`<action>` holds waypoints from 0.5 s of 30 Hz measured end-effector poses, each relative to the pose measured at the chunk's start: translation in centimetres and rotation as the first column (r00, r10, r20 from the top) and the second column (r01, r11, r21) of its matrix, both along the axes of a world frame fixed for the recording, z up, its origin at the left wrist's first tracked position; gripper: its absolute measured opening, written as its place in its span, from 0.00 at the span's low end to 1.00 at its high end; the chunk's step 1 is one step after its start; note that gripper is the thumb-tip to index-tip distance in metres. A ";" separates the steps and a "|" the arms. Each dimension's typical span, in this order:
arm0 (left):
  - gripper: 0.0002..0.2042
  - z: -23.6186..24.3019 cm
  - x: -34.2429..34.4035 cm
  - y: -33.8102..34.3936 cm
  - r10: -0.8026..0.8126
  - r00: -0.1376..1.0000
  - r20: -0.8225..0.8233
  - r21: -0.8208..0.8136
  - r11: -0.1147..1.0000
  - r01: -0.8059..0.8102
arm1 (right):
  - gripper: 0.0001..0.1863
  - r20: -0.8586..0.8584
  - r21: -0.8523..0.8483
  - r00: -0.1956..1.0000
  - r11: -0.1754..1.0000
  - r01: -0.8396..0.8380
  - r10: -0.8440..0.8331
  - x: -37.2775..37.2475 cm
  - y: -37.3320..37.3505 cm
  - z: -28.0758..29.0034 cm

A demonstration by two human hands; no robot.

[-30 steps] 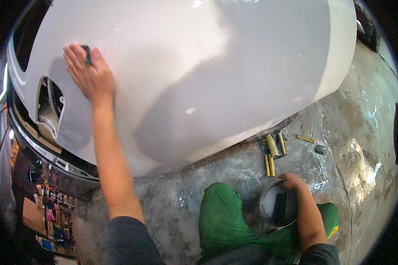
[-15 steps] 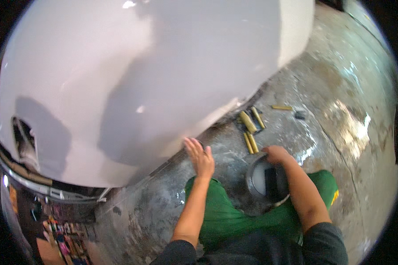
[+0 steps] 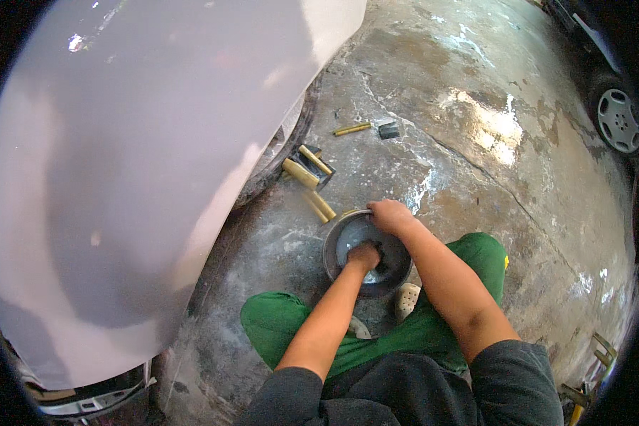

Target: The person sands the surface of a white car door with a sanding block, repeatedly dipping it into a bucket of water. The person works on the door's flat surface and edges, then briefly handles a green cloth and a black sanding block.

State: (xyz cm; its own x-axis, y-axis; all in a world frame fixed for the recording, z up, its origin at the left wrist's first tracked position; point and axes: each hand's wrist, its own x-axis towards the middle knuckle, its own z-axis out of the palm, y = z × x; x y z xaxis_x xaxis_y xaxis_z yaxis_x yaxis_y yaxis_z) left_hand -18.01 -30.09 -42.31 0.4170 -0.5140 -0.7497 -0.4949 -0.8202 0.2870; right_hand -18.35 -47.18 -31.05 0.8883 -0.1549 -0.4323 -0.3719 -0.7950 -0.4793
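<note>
Pale panel (image 3: pixel 142 156) at far left: no hand on it now. Yellow rolls (image 3: pixel 302 174) lie on the floor (image 3: pixel 433 106). Left hand (image 3: pixel 363 255) has moved off the panel into the bowl (image 3: pixel 337 267), fingers hidden, can't tell if grasping. Bowl sits between green-clad knees (image 3: pixel 271 325). Right hand (image 3: pixel 392 214) still grips its far rim. Panel rubbing looks paused.

Stained concrete floor (image 3: pixel 554 206), long thin crack (image 3: pixel 486 172), bright glare patch (image 3: pixel 493 133), silver vehicle wheel (image 3: pixel 620 119) far right
</note>
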 end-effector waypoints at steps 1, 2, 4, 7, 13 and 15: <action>0.22 -1.0 0.3 -0.3 -0.032 0.998 -0.061 -0.033 0.999 0.030 | 0.15 -0.005 -0.007 1.000 1.000 -0.012 0.012 0.1 -0.2 -0.2; 0.22 -1.8 0.6 0.0 -0.051 0.997 -0.053 -0.005 0.999 0.051 | 0.15 -0.007 -0.011 1.000 0.999 -0.031 0.031 0.5 -0.2 -0.4; 0.21 -3.2 0.3 0.8 -0.107 0.993 -0.048 0.047 0.993 0.109 | 0.15 -0.037 -0.015 0.999 0.999 -0.036 0.035 0.5 -0.6 -2.0; 0.19 -5.6 2.7 6.3 -0.049 0.998 0.028 0.091 0.995 0.046 | 0.16 0.001 0.045 0.997 0.996 -0.074 0.074 3.3 2.6 -1.4; 0.20 1.6 5.9 12.2 0.302 0.932 0.202 -0.003 0.951 -0.308 | 0.17 -0.019 0.145 1.000 0.989 -0.018 0.021 6.2 7.1 -0.9; 0.20 6.3 5.4 11.3 0.598 0.771 0.221 -0.230 0.800 -0.554 | 0.17 -0.061 0.176 0.998 0.983 0.045 -0.035 6.6 8.2 -1.3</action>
State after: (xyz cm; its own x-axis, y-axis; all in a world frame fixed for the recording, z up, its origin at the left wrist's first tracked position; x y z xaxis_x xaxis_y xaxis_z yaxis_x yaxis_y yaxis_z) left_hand -12.57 -18.80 -36.01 0.8419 -0.2028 -0.5002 -0.0170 -0.9362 0.3510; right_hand -11.71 -38.95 -32.36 0.8559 -0.1064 -0.5060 -0.4327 -0.6833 -0.5882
